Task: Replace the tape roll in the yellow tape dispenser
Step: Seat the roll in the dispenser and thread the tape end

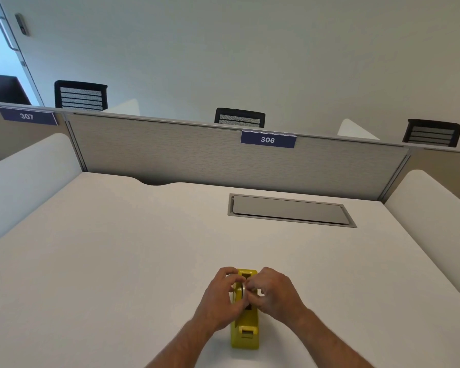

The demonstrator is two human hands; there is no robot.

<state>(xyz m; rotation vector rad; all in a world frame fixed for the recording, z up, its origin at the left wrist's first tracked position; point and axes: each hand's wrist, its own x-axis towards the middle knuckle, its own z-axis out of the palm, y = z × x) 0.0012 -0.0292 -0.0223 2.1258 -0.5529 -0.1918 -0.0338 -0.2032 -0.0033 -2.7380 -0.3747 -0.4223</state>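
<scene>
Both hands' fingers (237, 285) pinch the tape roll (241, 289) atop the yellow dispenser (246, 325).

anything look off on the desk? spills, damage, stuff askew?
Nothing stands out. The yellow tape dispenser sits upright on the white desk, with the left hand and right hand both working at the tape roll in it. The cable hatch is closed.

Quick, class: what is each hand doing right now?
Left hand: closed on the tape roll in the yellow dispenser.
Right hand: fingers pinched at the roll.
</scene>
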